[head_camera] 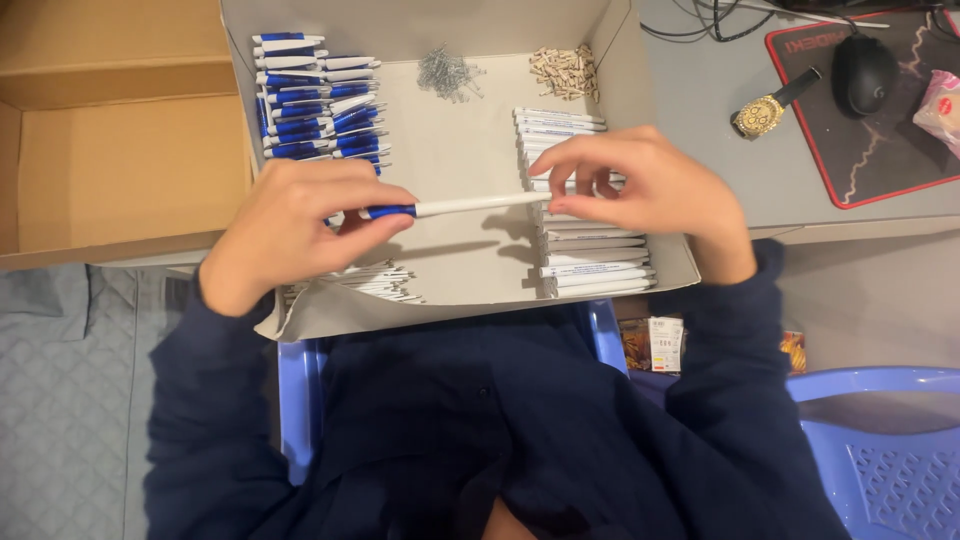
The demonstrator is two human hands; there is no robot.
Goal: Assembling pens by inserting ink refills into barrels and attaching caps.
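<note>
closest to the camera is the person's dark blue soft sweater (520, 440), filling the bottom of the view, with a light blue plastic chair (870, 440) beside it on the right. just past the sweater sits a shallow grey cardboard box (460, 280) on the person's lap edge. the left hand (290, 225) is closed, its fingers pinching the blue end of a long white and blue plastic pen (460, 206). the right hand (640, 185) has its fingertips closed on the white end of the same pen. the pen lies flat in the air, level, just above the middle of the box.

under the right hand is a stack of white pen tubes (590, 260). near the left wrist lies a small heap of thin white refills (385, 283). further back on the left is a pile of finished blue and white pens (315, 100). at the far wall sit small metal springs (447, 72) and little tan pen tips (566, 70). beyond, a gold wristwatch (765, 112) rests by a black computer mouse (864, 72).
</note>
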